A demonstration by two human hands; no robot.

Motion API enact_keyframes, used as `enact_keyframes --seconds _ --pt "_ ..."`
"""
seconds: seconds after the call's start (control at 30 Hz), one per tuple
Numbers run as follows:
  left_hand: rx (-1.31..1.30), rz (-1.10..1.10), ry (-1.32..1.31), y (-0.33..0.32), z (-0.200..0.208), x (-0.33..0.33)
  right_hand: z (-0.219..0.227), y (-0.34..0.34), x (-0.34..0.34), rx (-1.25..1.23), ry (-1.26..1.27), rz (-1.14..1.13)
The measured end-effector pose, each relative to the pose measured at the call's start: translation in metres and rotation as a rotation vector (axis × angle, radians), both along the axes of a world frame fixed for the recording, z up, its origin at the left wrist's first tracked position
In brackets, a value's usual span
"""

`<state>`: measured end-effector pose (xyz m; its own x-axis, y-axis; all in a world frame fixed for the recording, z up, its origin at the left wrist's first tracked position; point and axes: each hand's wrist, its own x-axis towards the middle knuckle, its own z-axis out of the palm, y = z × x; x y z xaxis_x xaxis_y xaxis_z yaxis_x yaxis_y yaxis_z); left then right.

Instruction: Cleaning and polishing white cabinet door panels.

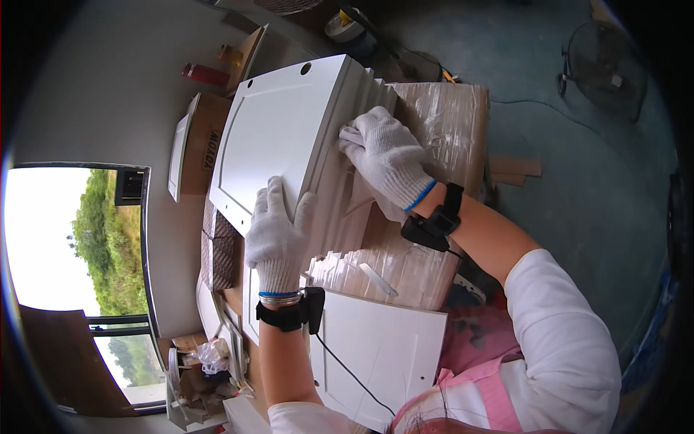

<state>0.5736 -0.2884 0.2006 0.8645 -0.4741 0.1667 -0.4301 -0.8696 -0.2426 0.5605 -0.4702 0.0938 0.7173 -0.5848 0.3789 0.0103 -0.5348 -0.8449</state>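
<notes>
A stack of white cabinet door panels point(278, 137) lies in front of me, the top one with a recessed border and round holes along its far and left edges. My left hand point(278, 231), in a white knit glove, rests on the near end of the top panel with its fingers stretched out. My right hand point(383, 148), gloved the same way, is at the right side of the stack. Its fingers are curled together against the panel edges; what they hold, if anything, is hidden. A pale, thin piece point(388, 207) shows below that hand.
Under the stack are film-wrapped packages point(448, 116). Another white panel point(379, 351) lies close to my body, with a small white strip point(378, 279) beyond it. A cardboard box point(202, 141) stands by the wall. A fan point(606, 72) and a cable are on the floor at right.
</notes>
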Motion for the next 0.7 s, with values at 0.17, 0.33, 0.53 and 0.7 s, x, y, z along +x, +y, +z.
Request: enact_keyframes --seconds 0.17,0.33,0.53,0.7 --pt "-0.08 -0.075 0.032 0.01 -0.009 0.018 0.002 -0.006 0.003 -0.14 -0.128 -0.032" --pt "-0.069 -0.037 0.118 0.012 -0.009 0.021 0.005 0.01 0.0 -0.283 -0.128 -0.026" --pt "-0.042 -0.024 0.096 0.005 -0.007 0.018 -0.002 -0.003 0.013 -0.299 -0.096 -0.104" --pt "-0.059 -0.006 0.125 0.008 -0.008 0.02 0.0 0.008 0.007 -0.352 -0.146 -0.069"
